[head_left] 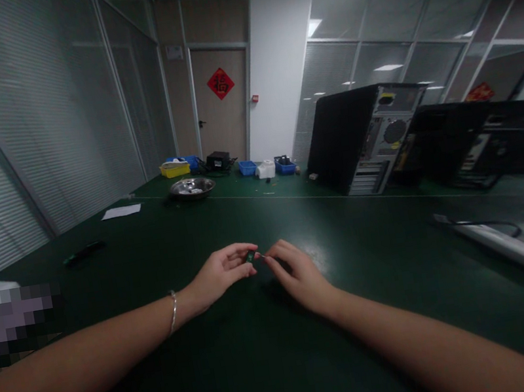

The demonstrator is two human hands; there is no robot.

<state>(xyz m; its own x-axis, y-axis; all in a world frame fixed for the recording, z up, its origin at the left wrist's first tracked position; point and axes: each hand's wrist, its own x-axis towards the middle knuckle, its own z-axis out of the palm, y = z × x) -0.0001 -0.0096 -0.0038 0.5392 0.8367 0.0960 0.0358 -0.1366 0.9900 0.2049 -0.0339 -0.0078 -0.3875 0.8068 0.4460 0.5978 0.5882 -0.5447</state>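
1. Dark green, the broad surface runs from six o'clock up toward a door at twelve, which bears a red diamond-shaped sign.
2. Near the middle, the left hand comes in from eight o'clock. Its grip is closed, thumb and fingers pinching a small green piece.
3. From four o'clock comes the right hand, thumb and index finger brought together; they appear to pinch a thin piece, too small to identify.
4. What matters most is the short gap: the green piece sits at nine o'clock from the right fingertips, with the thin piece between. Its long axis seems to lie roughly from ten to four o'clock; the green piece seems to stand nearer one to seven, though fingers cover part of it. Whether the two touch, I cannot tell.
5. The left hand is the nearer to the green piece, since it holds it; the right is just beside.
6. Farther off are a metal bowl at eleven o'clock, a black computer tower at one and a white strip at three, all well apart from both hands.
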